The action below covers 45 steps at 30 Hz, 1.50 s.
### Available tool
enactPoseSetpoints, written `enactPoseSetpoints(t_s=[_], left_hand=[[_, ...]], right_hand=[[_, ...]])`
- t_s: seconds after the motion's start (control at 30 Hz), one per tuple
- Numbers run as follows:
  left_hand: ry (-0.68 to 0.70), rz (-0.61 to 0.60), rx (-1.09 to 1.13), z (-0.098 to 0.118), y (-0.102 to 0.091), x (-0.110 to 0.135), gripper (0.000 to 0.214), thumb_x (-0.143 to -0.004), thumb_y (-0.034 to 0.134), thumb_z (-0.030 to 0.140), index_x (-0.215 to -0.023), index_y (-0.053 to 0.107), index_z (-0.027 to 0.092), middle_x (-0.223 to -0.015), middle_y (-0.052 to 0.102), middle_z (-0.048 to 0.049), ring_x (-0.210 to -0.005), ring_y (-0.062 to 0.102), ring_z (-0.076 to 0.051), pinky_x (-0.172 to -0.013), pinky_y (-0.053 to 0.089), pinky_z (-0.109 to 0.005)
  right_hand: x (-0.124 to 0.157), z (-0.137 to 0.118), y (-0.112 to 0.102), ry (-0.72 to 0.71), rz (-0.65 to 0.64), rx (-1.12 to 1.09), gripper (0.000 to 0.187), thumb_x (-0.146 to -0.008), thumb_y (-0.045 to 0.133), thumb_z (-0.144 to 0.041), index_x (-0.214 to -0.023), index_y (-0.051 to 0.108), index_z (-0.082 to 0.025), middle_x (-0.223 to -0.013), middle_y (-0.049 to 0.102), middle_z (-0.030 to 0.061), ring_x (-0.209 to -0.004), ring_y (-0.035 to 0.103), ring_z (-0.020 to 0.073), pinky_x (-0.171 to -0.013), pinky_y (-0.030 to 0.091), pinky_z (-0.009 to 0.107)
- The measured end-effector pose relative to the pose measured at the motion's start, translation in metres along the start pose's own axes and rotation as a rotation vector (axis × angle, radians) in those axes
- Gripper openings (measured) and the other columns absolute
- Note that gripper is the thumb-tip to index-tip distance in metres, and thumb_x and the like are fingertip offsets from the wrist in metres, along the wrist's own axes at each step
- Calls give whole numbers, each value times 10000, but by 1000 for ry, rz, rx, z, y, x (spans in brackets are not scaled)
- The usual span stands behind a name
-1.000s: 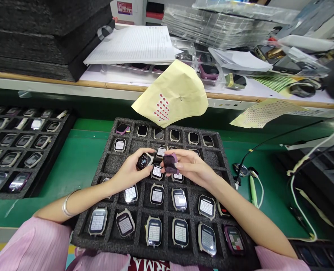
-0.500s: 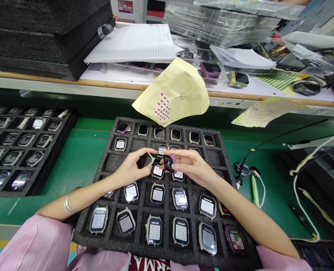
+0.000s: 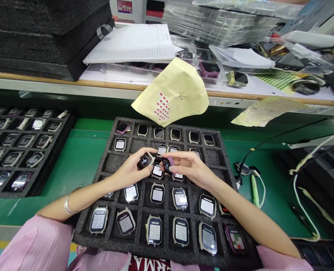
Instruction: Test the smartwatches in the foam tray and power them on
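A black foam tray (image 3: pixel 119 158) with a grid of pockets lies on the green bench, and most pockets hold a small smartwatch body. Over its middle, my left hand (image 3: pixel 130 171) is closed on a dark-faced watch body (image 3: pixel 144 161) with a pale rim. My right hand (image 3: pixel 191 167) pinches a purple-edged watch body (image 3: pixel 167 164), tilted so its dark face points left. The two pieces are close together, a few centimetres apart. A silver bangle (image 3: pixel 68 203) sits on my left wrist.
A second foam tray (image 3: pixel 51 150) full of watch bodies sits at the left. A yellow sticker sheet (image 3: pixel 172 94) hangs off the shelf edge above the tray. Cables and a green pen (image 3: pixel 254 190) lie at the right. Papers and plastic trays crowd the back shelf.
My right hand has turned the purple-edged watch body so its dark face shows more. The left hand has tipped its own piece slightly. Both hands stay over the same spot.
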<state>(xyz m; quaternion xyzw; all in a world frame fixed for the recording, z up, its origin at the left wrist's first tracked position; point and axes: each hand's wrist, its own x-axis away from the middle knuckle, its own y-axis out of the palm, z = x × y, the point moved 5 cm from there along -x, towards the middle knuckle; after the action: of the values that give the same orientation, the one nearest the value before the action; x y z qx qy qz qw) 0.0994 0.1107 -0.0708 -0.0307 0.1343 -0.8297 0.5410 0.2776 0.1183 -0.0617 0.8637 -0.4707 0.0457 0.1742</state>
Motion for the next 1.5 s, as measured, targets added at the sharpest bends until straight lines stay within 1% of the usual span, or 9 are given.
enactPoseSetpoints(t_s=[0.23, 0.4, 0.6, 0.7, 0.87, 1.13, 1.33, 1.4, 1.5], left_hand=[[10, -4, -5, 0, 0, 0, 372, -831, 568, 152, -1199, 534, 192, -1094, 654, -53, -974, 616, -194, -888, 482, -308], [4, -19, 15, 0, 2, 0, 342, -807, 561, 115, -1140, 555, 190, -1046, 658, -40, -940, 619, -186, -876, 482, -302], [-24, 80, 18, -1, -4, -1, 335, -811, 559, 122, -1141, 541, 179, -1068, 633, -54, -987, 602, -197, -908, 465, -318], [-18, 87, 33, -2, -5, -1, 337, -805, 568, 124, -1135, 551, 191, -1043, 632, -47, -942, 601, -193, -862, 475, -308], [-25, 172, 37, -3, -12, -1, 336, -803, 583, 165, -1137, 556, 191, -1013, 617, -33, -841, 589, -171, -741, 466, -268], [-21, 102, 42, 0, -7, 1, 321, -821, 576, 156, -1136, 544, 207, -1015, 612, -40, -878, 604, -183, -711, 494, -267], [-196, 86, 342, -12, 1, -2, 623, -767, 687, 221, -1326, 412, 242, -1007, 582, -27, -592, 540, -92, -500, 481, -227], [-263, 47, 488, -13, 6, -4, 599, -749, 676, 203, -1298, 435, 201, -945, 588, -24, -613, 569, -106, -504, 504, -234], [-322, 41, 657, -11, 10, -4, 464, -748, 619, 157, -1196, 500, 160, -918, 634, -44, -787, 645, -167, -619, 566, -270]], right_hand=[[1, 0, 0, -5, 5, 12, 375, -718, 803, -204, -1085, 733, -239, -997, 753, 47, -904, 710, 181, -807, 560, 307], [1, 1, -1, -3, 19, 33, 367, -712, 806, -199, -1071, 738, -236, -988, 751, 46, -940, 704, 197, -838, 565, 341], [2, 1, -2, -21, 16, 67, 389, -731, 796, -209, -1112, 721, -234, -1020, 747, 60, -953, 712, 209, -885, 558, 369], [2, 0, -4, -28, 34, 69, 386, -732, 795, -210, -1110, 721, -231, -1017, 749, 63, -960, 713, 214, -897, 559, 383], [4, -1, -4, -38, 27, 50, 391, -732, 796, -210, -1114, 720, -239, -1016, 751, 63, -949, 717, 215, -900, 559, 393], [5, 0, -1, -48, 29, 34, 375, -738, 794, -211, -1106, 720, -229, -1013, 752, 60, -959, 715, 213, -918, 546, 387], [-2, 5, -1, 20, 5, -135, 350, -842, 700, -259, -1185, 647, -217, -1081, 736, 89, -1015, 702, 223, -935, 541, 428], [-3, 8, -3, 48, 14, -202, 352, -861, 669, -253, -1207, 626, -207, -1111, 726, 103, -1048, 691, 230, -970, 518, 453], [-4, 12, -5, 85, 38, -250, 393, -855, 646, -209, -1245, 594, -190, -1139, 717, 116, -1056, 690, 238, -1016, 480, 479]])
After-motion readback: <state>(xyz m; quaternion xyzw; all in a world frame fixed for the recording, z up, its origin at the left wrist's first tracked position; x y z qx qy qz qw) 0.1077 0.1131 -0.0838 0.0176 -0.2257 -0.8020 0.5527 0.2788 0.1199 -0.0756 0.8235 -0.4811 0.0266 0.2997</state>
